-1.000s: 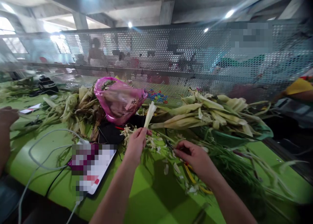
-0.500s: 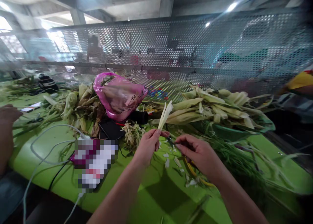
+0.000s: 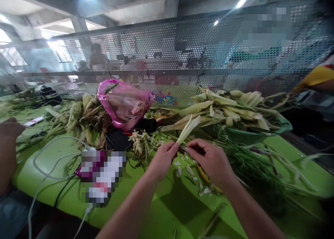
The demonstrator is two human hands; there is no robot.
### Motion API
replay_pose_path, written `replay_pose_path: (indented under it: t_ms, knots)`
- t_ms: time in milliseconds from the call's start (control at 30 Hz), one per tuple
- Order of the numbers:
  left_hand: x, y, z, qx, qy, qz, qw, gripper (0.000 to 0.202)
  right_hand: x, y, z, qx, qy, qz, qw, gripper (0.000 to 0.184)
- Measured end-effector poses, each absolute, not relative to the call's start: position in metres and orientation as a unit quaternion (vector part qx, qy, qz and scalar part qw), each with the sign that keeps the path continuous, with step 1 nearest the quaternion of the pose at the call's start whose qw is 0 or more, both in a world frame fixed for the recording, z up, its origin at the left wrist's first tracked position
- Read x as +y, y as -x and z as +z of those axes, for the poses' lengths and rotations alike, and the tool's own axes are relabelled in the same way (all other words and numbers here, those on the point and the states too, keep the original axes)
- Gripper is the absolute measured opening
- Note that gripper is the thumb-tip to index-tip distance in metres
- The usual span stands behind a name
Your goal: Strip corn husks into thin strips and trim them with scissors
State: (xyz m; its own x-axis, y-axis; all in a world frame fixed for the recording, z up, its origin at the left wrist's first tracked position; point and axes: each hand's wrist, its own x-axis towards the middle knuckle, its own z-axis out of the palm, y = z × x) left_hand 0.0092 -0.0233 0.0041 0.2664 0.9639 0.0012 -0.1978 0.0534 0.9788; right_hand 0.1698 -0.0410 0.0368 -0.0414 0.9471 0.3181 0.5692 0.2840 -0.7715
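Pale corn husk strips (image 3: 188,129) stand up from my left hand (image 3: 165,159), whose thumb and fingers are closed round their lower end. Close by on the right, my right hand (image 3: 212,160) pinches a thin, dark, metallic-looking thing (image 3: 183,148), too small to name. Its tip reaches the base of the husk, and the two hands almost meet. Beneath them, small white husk scraps (image 3: 189,169) lie scattered on the green tabletop (image 3: 146,211). A yellow curved thing (image 3: 204,174) lies partly hidden by my right hand.
Corn husks (image 3: 235,106) fill a green basket (image 3: 283,126) at the back right. Green fibres (image 3: 253,173) lie right of my hand. A pink plastic bag (image 3: 125,105), a black phone (image 3: 117,140) and white cables (image 3: 49,169) are leftward. Another person's hand (image 3: 10,127) is far left.
Both hands have come closer together, and the left one has moved slightly right. The husk strips now lean further right. The other person's hand at the left has shifted slightly.
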Motion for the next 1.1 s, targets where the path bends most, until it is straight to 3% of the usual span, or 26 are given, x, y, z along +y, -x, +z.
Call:
replay_pose_path:
  t_ms: [133,233,433,700,800,967,1100]
  knots:
    - [-0.025,-0.007,0.006,0.393,-0.517,0.461,0.604,0.040,-0.036,-0.167,0.033,-0.573,0.533,0.441,0.439,0.030]
    - [-0.026,-0.008,0.006,0.380,-0.528,0.425,0.629,0.041,-0.033,-0.164,0.026,-0.513,0.492,0.528,0.464,0.035]
    - [-0.033,-0.013,0.009,0.366,-0.470,0.410,0.691,0.043,-0.032,-0.159,0.018,-0.458,0.494,0.511,0.534,0.037]
    - [-0.028,-0.005,0.012,0.375,-0.516,0.350,0.686,0.034,-0.032,-0.159,0.015,-0.469,0.525,0.466,0.536,0.041]
    - [-0.024,-0.003,0.008,0.405,-0.573,0.361,0.615,0.037,-0.030,-0.166,0.017,-0.514,0.551,0.442,0.486,0.040]
    - [-0.016,0.006,0.007,0.492,-0.638,0.404,0.434,0.033,-0.031,-0.187,0.033,-0.701,0.548,0.343,0.301,0.031]
    - [-0.021,0.012,0.019,0.506,-0.735,0.318,0.320,0.027,-0.041,-0.205,0.057,-0.772,0.497,0.292,0.269,0.031]
